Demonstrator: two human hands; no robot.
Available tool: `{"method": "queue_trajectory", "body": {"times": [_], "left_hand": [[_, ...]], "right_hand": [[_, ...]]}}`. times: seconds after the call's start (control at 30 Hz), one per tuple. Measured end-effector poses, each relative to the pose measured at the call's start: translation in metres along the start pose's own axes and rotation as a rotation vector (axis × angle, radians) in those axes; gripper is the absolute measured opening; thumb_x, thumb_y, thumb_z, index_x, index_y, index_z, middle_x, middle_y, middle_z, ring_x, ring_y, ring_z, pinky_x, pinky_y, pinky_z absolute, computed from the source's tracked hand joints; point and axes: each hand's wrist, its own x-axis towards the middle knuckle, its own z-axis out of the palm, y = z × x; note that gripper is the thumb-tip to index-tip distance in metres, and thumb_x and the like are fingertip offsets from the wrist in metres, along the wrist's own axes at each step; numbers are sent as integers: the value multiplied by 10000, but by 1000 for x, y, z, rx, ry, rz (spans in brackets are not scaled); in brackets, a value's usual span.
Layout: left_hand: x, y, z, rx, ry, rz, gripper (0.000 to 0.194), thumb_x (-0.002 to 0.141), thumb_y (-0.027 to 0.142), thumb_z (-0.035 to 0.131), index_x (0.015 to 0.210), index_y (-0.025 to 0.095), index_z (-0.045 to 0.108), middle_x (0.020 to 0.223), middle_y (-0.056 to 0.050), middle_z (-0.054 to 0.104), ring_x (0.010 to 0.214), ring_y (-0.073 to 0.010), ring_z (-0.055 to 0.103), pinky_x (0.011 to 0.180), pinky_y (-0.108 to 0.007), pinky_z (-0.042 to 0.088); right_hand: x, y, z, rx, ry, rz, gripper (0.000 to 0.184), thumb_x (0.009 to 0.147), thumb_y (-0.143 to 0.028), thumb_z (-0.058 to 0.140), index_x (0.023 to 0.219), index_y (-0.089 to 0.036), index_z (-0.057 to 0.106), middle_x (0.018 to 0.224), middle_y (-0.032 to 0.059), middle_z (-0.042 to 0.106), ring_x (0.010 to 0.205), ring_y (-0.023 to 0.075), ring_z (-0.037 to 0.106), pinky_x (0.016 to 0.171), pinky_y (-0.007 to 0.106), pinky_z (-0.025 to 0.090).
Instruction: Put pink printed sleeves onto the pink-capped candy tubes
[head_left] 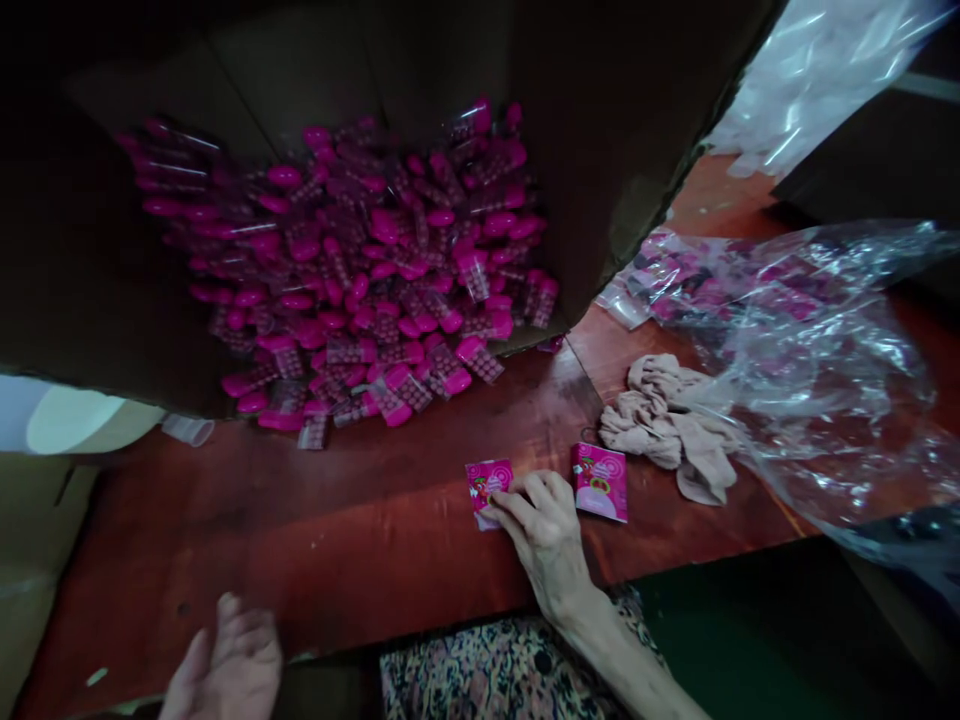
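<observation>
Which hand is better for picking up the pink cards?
Probably the right hand: it rests on one pink card, with the other pink card just beside it. The left hand lies farther off.

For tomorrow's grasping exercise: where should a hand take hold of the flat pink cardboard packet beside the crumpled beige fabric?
Pinch the pink cardboard packet by its two long side edges, coming from above: it lies flat on the red wooden table, uncovered, and is too thin to grip easily elsewhere.

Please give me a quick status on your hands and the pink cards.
Right hand on a pink card, second pink card beside it. Left hand open, empty, by the red table. Beige stockings to the right.
</observation>
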Motion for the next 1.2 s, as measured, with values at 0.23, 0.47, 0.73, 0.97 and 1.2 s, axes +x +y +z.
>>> {"method": "queue_trajectory", "body": {"times": [0.23,0.47,0.73,0.97,1.2], "left_hand": [[-33,-69,93,-22,-239,-243,179,739,75,515,791,123,679,665,-66,663,578,-128,607,537,-224,499],[-45,-103,125,519,-570,119,270,765,347,630,828,101,722,722,-90,701,661,-151,605,613,-231,464],[-40,-109,143,255,-470,-2,163,571,234,786,698,146,734,643,-21,700,597,-100,580,624,-204,474],[-45,-113,143,209,-406,23,168,497,191,817,612,131,710,587,-11,679,556,-86,568,585,-184,472],[-39,-111,144,175,-469,-72,196,578,237,789,717,113,729,642,-44,688,618,-113,582,635,-222,487]], "right_hand": [[3,0,-2,15,37,-26,165,834,-113,570,721,-174,674,643,34,556,696,183,437,639,310,395],[5,-15,-20,61,85,-248,186,837,-95,554,805,-201,704,708,49,604,778,183,462,704,311,444],[1,-27,-17,540,47,205,334,728,-254,705,1040,-171,620,921,63,646,813,184,611,714,292,514],[0,-33,-16,609,-48,315,228,854,-237,530,649,-156,586,571,-27,547,515,99,506,501,196,399],[6,-32,-21,533,-87,239,253,894,-229,472,697,-164,616,672,12,575,615,129,540,583,227,422]]}}
